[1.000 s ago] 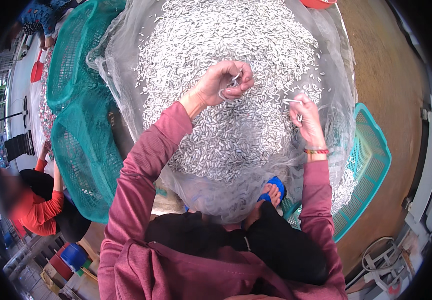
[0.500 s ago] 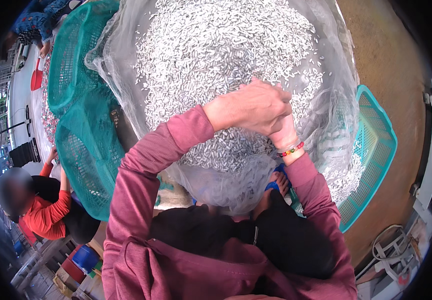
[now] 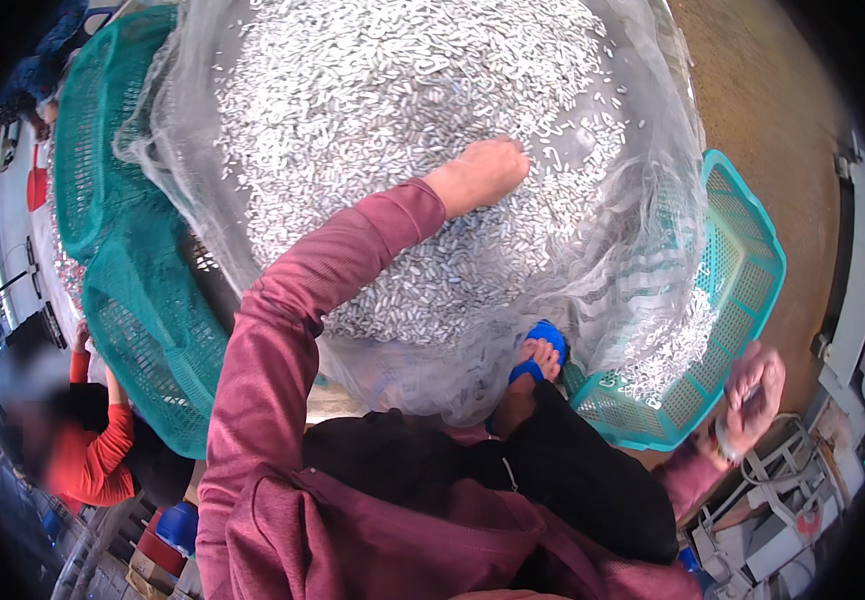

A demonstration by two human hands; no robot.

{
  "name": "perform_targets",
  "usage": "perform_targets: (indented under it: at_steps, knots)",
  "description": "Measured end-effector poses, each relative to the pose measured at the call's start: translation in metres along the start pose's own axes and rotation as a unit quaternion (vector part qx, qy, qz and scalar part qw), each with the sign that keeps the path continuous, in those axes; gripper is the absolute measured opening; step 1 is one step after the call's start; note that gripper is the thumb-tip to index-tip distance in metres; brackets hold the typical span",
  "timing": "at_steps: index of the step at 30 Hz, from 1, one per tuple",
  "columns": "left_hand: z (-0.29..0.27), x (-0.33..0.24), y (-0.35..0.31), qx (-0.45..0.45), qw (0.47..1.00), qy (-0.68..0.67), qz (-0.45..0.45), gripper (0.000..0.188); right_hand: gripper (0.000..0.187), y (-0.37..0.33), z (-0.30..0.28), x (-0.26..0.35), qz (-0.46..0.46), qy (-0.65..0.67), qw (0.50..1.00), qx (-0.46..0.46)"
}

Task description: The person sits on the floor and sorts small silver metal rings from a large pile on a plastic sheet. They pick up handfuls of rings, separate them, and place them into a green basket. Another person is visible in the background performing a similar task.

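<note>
A wide heap of small silvery-white pieces (image 3: 352, 110), some oblong and some curved like hooks, lies on a sheer white mesh net (image 3: 177, 150). My left hand (image 3: 482, 172) rests low over the middle of the heap, closed, its fingertips hidden beneath it. Off to the right, beyond the rim of a turquoise plastic basket (image 3: 760, 290), my right hand (image 3: 755, 395) is raised with its fingers curled in. A small greyish spot shows between those fingers, too blurred to name. Inside the basket sits a pile of similar white pieces (image 3: 667, 350).
Green mesh-lined baskets (image 3: 142, 330) flank the net on the left. Behind them a person in an orange top (image 3: 102, 455) works, and a red scoop (image 3: 37, 185) lies farther off. Metal-framed equipment (image 3: 762, 500) stands at lower right. My foot in a blue sandal (image 3: 542, 355) is below the net.
My hands were together over the heap and have parted. The right has swung out past the turquoise basket; the left has shifted slightly left over the pieces. The view has shifted a little.
</note>
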State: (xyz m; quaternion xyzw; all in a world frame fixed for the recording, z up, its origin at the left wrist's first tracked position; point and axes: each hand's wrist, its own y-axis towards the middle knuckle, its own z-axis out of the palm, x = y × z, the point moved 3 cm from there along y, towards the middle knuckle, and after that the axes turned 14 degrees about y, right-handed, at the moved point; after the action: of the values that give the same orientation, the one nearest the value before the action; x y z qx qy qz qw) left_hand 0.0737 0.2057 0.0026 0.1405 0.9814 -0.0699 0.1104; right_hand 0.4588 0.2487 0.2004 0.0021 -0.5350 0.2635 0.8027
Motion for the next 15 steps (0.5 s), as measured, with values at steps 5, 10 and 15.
perform_targets:
  at_steps: [5, 10, 15]
  knots:
    - [0.028, -0.021, 0.007, 0.075, 0.988, 0.126, -0.045, 0.024, 0.049, -0.064, -0.085, -0.006, 0.16, -0.239, 0.904, -0.317]
    - [0.012, -0.036, 0.009, 0.038, 0.99, 0.124, 0.063, 0.026, 0.058, -0.068, -0.097, -0.004, 0.0, -0.393, 0.859, -0.329]
    - [0.017, -0.032, 0.006, -0.008, 0.984, 0.089, 0.152, 0.023, 0.038, 0.016, -0.029, 0.03, -0.231, -0.511, 0.801, -0.208]
